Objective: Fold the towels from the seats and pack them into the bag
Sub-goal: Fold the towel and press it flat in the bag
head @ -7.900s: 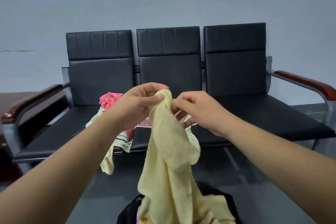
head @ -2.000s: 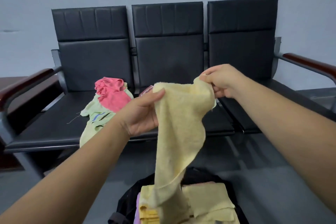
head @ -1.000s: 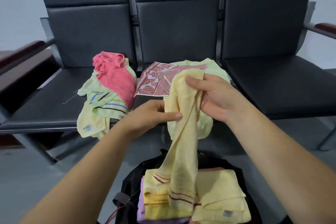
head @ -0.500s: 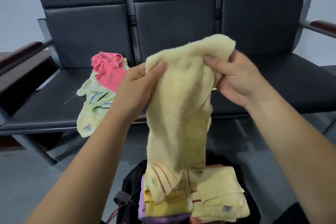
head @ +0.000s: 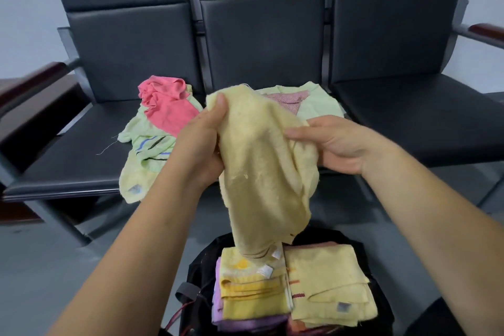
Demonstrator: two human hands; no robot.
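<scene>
A pale yellow towel (head: 261,172) hangs folded lengthwise between my hands, above the black bag (head: 201,275). My left hand (head: 201,144) grips its upper left edge with the thumb on top. My right hand (head: 335,142) holds its right side, fingers curled into the cloth. The towel's lower end touches the folded yellow towels (head: 324,292) stacked in the bag, over a purple one (head: 240,324). On the left seat lie a pink towel (head: 166,109) and a light green striped towel (head: 147,155). A pale green towel (head: 316,103) with a pinkish cloth lies on the middle seat.
A row of three black padded seats (head: 409,123) with dark red armrests (head: 30,82) stands in front of me against a grey wall. The bag sits on the grey floor (head: 41,267) in front of the seats.
My hands have lowered and drawn together, so the yellow towel hangs narrower, doubled over. Its lower end has settled onto the folded towels in the bag.
</scene>
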